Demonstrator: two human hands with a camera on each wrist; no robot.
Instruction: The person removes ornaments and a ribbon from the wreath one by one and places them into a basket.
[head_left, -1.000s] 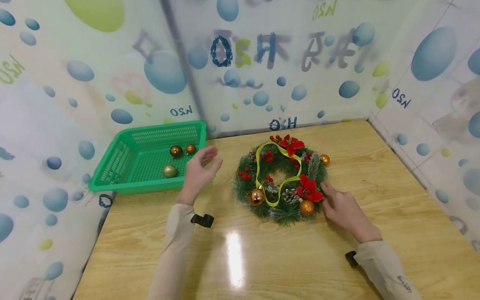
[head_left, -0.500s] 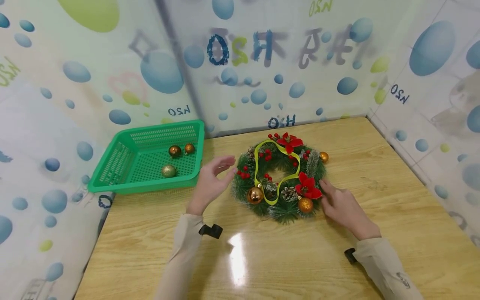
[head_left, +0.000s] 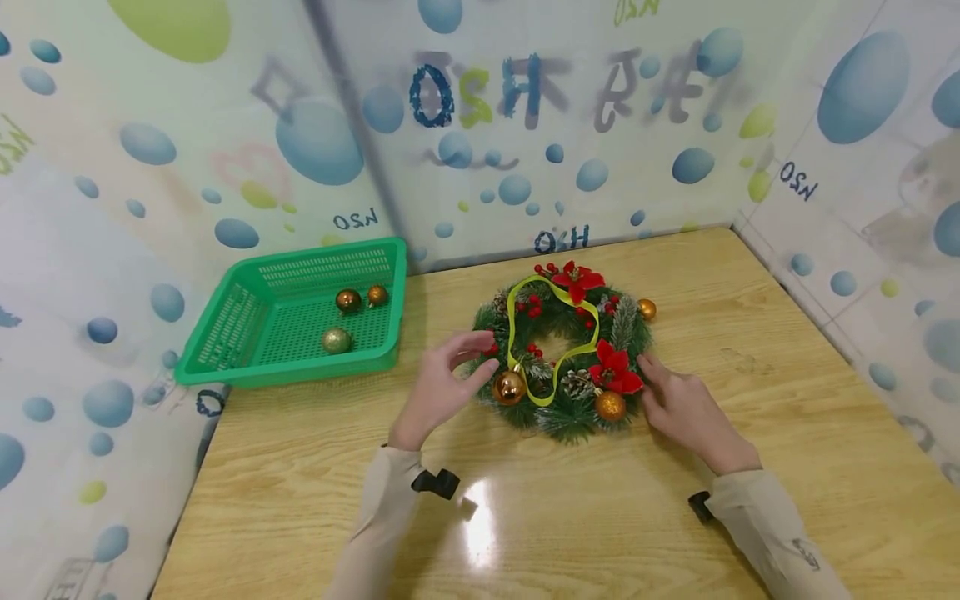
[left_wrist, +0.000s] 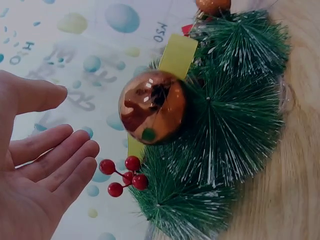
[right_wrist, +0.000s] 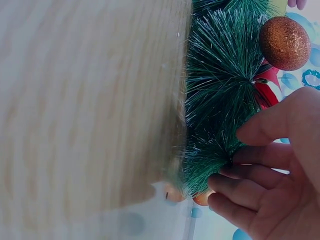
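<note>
A green Christmas wreath lies on the table, dressed with red flowers, berries, pinecones and a loop of yellow ribbon. My left hand hovers at the wreath's left side with thumb and fingers spread, holding nothing. Close to its fingertips are red berries and a shiny copper bauble in the left wrist view. My right hand holds the wreath's right edge, thumb and curved fingers against the needles. A glittery orange bauble hangs near that thumb.
At the back left stands a green plastic basket with three baubles in it. Another orange bauble shows at the wreath's right rim. Patterned curtains border the wooden table at the back and sides.
My left hand has moved right, from beside the basket to the wreath's left edge. My right hand stays at the right edge, and the wreath lies in about the same place.
</note>
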